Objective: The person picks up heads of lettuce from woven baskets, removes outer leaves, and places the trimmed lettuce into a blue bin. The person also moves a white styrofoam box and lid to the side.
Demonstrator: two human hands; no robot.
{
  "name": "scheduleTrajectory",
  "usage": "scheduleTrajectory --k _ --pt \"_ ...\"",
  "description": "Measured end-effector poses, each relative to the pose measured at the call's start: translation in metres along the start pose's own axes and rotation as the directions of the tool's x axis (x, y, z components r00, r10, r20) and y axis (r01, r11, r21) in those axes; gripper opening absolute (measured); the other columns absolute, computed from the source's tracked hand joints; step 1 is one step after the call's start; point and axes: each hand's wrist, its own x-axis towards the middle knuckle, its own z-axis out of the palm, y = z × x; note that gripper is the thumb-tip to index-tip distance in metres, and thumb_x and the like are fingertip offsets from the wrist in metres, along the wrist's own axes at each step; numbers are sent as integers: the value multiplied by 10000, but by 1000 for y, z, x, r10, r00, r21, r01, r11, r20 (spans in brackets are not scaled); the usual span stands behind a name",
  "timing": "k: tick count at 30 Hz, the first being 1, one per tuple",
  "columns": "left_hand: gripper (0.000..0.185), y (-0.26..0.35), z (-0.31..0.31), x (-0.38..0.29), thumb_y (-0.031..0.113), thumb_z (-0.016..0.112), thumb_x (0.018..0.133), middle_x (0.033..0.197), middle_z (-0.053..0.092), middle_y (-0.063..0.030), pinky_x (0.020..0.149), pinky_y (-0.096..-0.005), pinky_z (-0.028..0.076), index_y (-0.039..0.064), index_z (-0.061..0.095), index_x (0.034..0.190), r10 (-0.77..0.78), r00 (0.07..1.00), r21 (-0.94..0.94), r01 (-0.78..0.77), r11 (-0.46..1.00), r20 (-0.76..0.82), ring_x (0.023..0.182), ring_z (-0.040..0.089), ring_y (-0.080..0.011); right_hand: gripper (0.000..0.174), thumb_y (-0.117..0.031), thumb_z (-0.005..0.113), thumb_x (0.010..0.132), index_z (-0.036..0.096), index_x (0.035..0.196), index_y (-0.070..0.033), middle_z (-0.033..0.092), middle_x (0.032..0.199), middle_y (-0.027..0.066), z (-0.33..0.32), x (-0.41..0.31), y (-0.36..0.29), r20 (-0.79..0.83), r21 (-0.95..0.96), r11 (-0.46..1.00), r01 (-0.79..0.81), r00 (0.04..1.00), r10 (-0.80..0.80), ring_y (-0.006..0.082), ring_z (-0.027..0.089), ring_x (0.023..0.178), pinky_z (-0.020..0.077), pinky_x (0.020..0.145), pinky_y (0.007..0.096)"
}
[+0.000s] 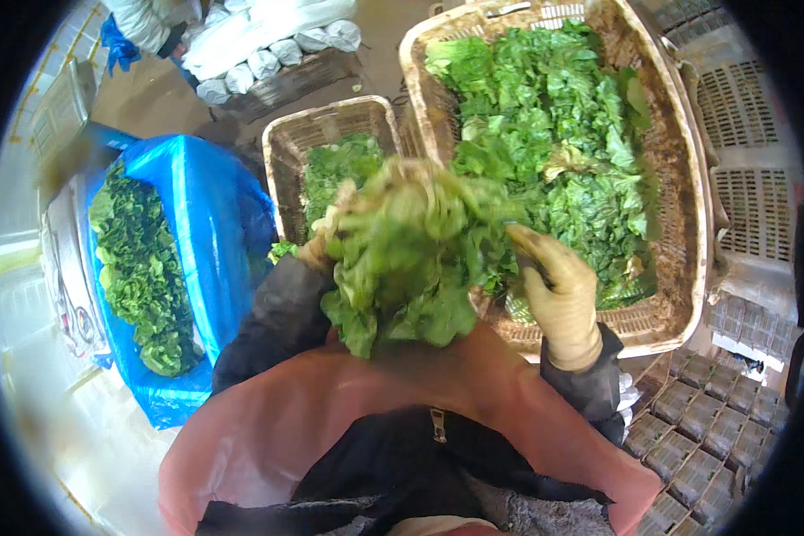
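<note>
A large head of leafy green lettuce (409, 248) is held up before me, blurred by motion. My left hand (318, 248), mostly covered by its leaves, grips it at the left side. At the right edge of the leaves is my right hand (563, 288) in a tan glove, fingers curled; whether it holds a small tool cannot be made out. Beyond and to the right, a big dirt-stained plastic crate (693, 268) is filled with leafy greens (549, 120). A smaller crate (275, 144) with green leaves (342, 164) stands behind my left hand.
To the left, a blue plastic bag (194, 201) lies open around packed greens (147, 281). Wrapped white bundles (268, 63) are stacked at the back, beside a person's sleeve (141, 27). Stacked crates (740, 107) line the right, with several grey bundles (697, 422) below them.
</note>
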Motion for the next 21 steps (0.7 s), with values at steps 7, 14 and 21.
scheduleTrajectory --k 7,14,21 --pt "582 3 44 -100 168 577 997 1504 457 -133 1202 -342 315 1 364 1513 -232 918 -624 -22 781 -322 1386 437 -206 333 -137 596 830 640 1154 -70 629 936 30 54 45 -60 335 -409 700 586 809 -482 161 613 609 497 540 321" --pt "668 7 88 -137 119 722 889 1437 529 -136 1139 -355 414 3 425 1475 -150 837 -98 115 989 -526 1309 527 -224 373 -120 562 879 623 1247 -116 643 864 51 94 79 -41 545 -313 765 562 766 -340 207 659 641 525 545 339" --pt "683 10 69 -135 378 680 953 1461 510 -109 1090 -369 463 36 426 1487 -187 729 -281 -8 960 -659 1289 540 -199 614 20 705 791 598 1377 -131 574 1410 155 90 88 -41 427 460 888 29 869 -250 298 635 1205 559 910 338"
